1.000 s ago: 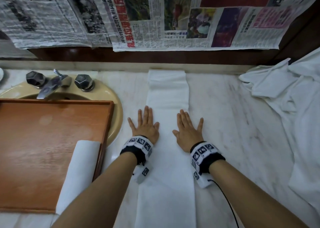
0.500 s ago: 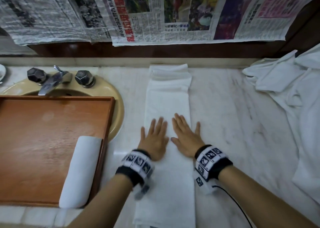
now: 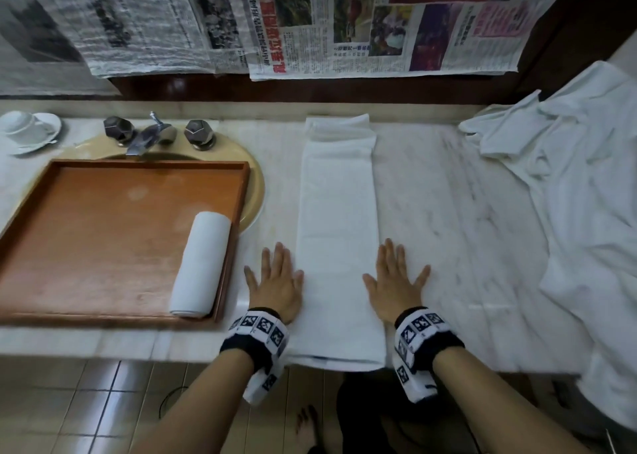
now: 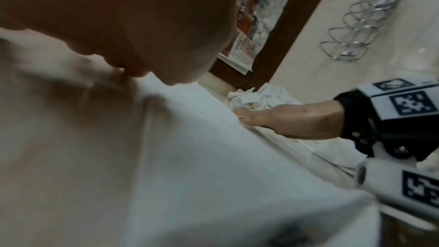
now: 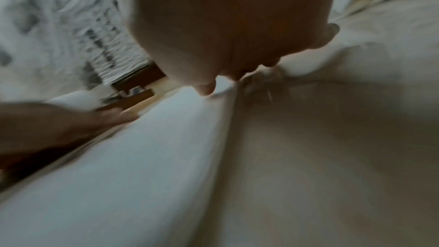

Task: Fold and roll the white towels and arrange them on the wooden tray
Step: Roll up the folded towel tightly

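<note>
- Head view: folded towel (image 3: 336, 246) lies as a long strip up the centre of the frame on the marble table (image 3: 448, 212), its near end at the table edge, its far end bunched at the wall.
- Left hand (image 3: 275, 290) lies flat at the strip's left edge, right hand (image 3: 396, 286) flat at its right edge; fingers of both are straight and spread, grasping nothing.
- Left of the frame: wooden tray (image 3: 103, 239) over the sink, one rolled towel (image 3: 201, 264) along its right rim.
- Right of the frame: heap of loose towels (image 3: 568, 184).
- Only the left wrist view shows a metal rack (image 4: 363, 20) on the tiled wall, upper right; it also shows the right hand (image 4: 297, 121) side-on, pressed to the cloth.
- Right wrist view is blurred; fingertips (image 5: 206, 89) touch the strip's edge.
- Versus 0.5 s ago: hands were together on the strip's middle; now they sit apart at its two edges, nearer the table edge.
- Towel surface: white, smooth, faint crosswise crease at mid-length.
</note>
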The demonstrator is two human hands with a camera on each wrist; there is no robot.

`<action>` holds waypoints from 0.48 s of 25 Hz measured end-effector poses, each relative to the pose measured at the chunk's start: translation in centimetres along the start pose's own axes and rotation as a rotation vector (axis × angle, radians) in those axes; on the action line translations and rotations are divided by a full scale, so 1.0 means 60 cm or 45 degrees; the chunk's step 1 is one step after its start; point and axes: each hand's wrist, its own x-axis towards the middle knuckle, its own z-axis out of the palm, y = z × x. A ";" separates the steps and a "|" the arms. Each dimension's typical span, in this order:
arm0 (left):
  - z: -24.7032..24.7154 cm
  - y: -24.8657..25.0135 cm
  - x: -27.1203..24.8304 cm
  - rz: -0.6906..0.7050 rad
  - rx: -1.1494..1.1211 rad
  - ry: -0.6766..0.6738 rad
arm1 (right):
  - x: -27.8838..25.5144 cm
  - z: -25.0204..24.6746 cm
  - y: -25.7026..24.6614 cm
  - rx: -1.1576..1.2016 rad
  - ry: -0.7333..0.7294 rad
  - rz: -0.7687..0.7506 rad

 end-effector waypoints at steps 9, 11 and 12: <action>0.085 -0.025 -0.077 0.264 0.287 0.040 | -0.084 0.081 0.004 -0.303 0.118 -0.226; 0.087 -0.030 -0.075 0.306 0.339 0.048 | -0.085 0.085 0.014 -0.379 0.126 -0.300; 0.086 -0.031 -0.070 0.314 0.343 0.052 | -0.081 0.082 0.016 -0.391 0.118 -0.301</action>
